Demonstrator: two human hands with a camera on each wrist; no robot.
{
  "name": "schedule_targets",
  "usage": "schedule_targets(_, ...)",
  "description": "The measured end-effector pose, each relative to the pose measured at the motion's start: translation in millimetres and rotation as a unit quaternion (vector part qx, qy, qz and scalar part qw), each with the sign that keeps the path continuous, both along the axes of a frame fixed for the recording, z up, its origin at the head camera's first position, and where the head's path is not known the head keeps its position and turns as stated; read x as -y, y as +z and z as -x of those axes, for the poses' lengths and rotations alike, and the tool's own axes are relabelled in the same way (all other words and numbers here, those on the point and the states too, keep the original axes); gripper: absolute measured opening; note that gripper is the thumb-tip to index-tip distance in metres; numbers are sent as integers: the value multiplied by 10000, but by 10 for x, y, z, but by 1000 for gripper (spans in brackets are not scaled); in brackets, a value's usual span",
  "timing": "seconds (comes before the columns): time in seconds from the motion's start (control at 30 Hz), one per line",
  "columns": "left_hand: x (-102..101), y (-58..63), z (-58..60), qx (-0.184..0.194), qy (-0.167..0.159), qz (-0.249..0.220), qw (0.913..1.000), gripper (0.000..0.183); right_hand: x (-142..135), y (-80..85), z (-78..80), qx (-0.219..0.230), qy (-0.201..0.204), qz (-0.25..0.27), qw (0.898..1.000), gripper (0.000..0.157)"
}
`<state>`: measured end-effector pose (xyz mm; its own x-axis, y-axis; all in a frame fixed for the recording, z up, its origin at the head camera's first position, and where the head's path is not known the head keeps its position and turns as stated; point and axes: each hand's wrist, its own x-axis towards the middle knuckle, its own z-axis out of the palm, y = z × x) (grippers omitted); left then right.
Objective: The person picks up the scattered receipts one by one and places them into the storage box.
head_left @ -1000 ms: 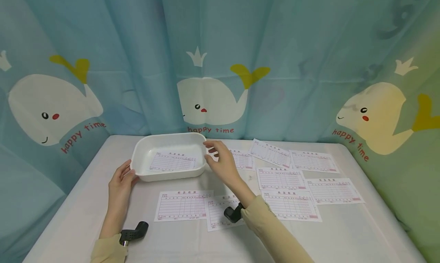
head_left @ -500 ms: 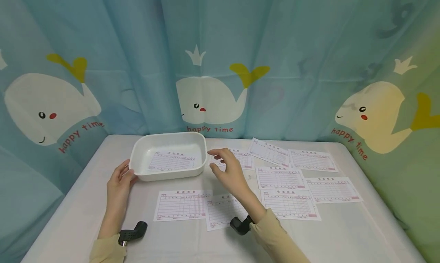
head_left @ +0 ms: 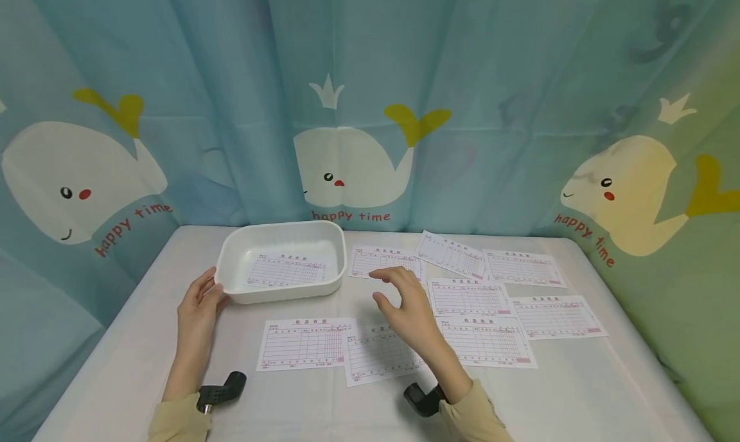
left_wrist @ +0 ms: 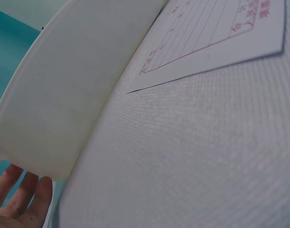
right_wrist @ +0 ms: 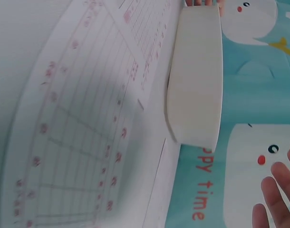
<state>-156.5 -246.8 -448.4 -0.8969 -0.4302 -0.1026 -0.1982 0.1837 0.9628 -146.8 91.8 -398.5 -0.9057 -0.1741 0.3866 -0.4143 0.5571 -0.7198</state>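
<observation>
A white plastic basin (head_left: 289,294) stands at the back left of the table, with one printed receipt slip (head_left: 287,270) lying inside it. My left hand (head_left: 196,310) touches the basin's left end; in the left wrist view its fingertips (left_wrist: 42,190) meet the outer wall. To the right of the basin, my right hand (head_left: 407,310) hovers over the table, thumb and fingers apart, holding nothing. Beneath and before it lies a receipt slip (head_left: 378,358), overlapping another slip (head_left: 303,345) at its left. A further slip (head_left: 381,261) lies just right of the basin.
Several more receipt slips (head_left: 485,345) are spread over the right half of the white-covered table (head_left: 578,390), some overlapping. A blue curtain (head_left: 497,108) with whale prints hangs behind it. Each wrist wears a black camera (head_left: 222,390).
My right hand has let go of the basin's right end and moved right and towards me, over the slips. The left hand stays at the basin's left end.
</observation>
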Motion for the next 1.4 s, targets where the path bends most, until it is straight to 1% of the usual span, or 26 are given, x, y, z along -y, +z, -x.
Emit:
schedule_targets(0.1,8,-3,1,-11,-6,-4,10000,49,-65,-14,-59,88,-12,39,10000,33)
schedule_targets(0.23,13,-10,2,-1,-11,11,10000,50,-152,-31,-131,382,-63,151,9991,32)
schedule_targets(0.33,13,-11,3,-14,-20,-46,10000,50,-214,-56,-172,523,-95,180,9984,32)
schedule_targets(0.53,8,-7,3,-46,2,-159,9999,49,-314,-147,-228,668,-126,183,9975,33)
schedule_targets(0.7,4,-8,3,-56,19,-108,9999,49,-383,-231,-247,783,-92,128,9968,33)
schedule_targets(0.87,3,-10,3,-87,20,-66,9999,49,-454,-279,-261,1138,12,99,9935,32)
schedule_targets(1.03,5,-7,4,-87,31,-60,9999,49,-523,-332,-259,1396,41,56,9902,35)
schedule_targets(1.2,2,-11,1,-85,26,-50,9999,49,-605,-399,-261,1579,-24,60,9874,37)
schedule_targets(1.4,-3,-5,3,-89,63,-94,9999,48,-675,-445,-254,1655,-126,-69,9861,39)
